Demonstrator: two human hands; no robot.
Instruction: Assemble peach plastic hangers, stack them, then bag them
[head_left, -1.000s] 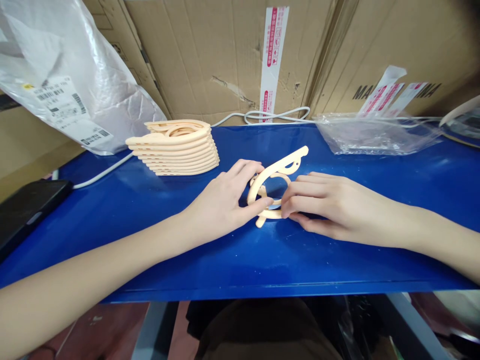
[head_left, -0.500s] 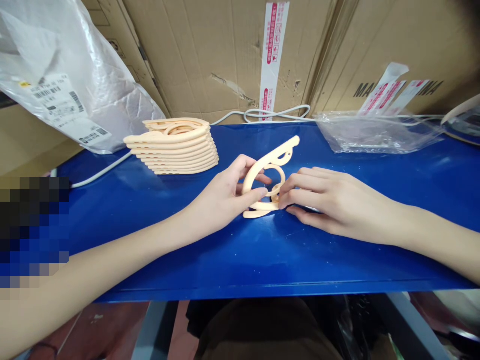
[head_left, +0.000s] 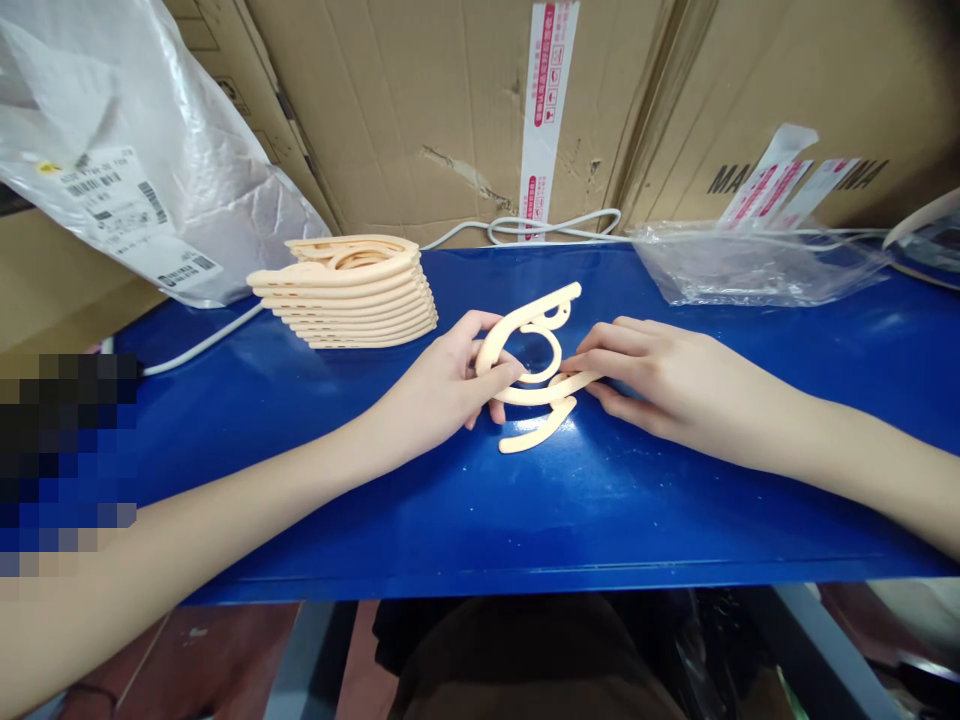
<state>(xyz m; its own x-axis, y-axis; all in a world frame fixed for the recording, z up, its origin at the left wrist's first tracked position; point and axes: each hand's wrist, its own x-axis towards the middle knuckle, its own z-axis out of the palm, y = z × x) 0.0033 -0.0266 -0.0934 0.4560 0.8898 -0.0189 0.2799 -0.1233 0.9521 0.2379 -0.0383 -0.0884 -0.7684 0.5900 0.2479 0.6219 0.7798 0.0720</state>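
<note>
A peach-coloured plastic folding hanger [head_left: 531,397] is held just over the blue table, its curved arms bent to the right and a hook-like piece sticking out below toward me. My left hand [head_left: 469,370] grips its rounded left end, thumb on top and fingers behind. On the other side, my right hand [head_left: 649,375] has its fingertips pinched at the tip of the lower arm, partly hiding it. Behind and to the left stands a neat stack of folded hangers [head_left: 367,305] in the same colour.
The blue table [head_left: 450,530] ends at a straight front edge near my body. Cardboard boxes [head_left: 435,110] form a wall behind it. A white cable [head_left: 555,232] runs along the back, a clear plastic bag [head_left: 742,270] lies back right, and a large labelled package [head_left: 150,170] leans at left.
The hook-like piece has swung out below the hanger toward me. The hanger has shifted slightly left and tilted lower, while my right hand has moved a little to the right.
</note>
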